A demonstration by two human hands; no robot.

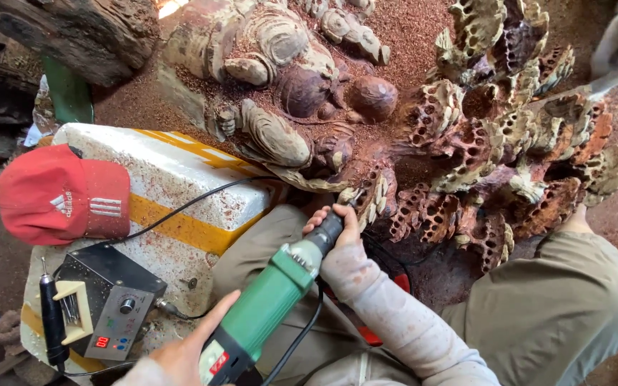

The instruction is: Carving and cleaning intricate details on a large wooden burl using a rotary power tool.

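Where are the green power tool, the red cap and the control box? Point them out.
green power tool (270,304), head view, on its green body.
red cap (51,196), head view, on its crown.
control box (112,304), head view, on its front panel.

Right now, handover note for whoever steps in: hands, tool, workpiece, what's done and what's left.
Left hand: gripping the rear of the green power carver.
Right hand: wrapped round the tool's black neck, tip at the lower edge of the wood carving.
Carving: lotus-pod clusters and rounded figures already shaped, red sawdust all over it.
Left: the edge under the tip looks in progress; how much remains is unclear.
Nearby: grey control box and red cap on the white block.
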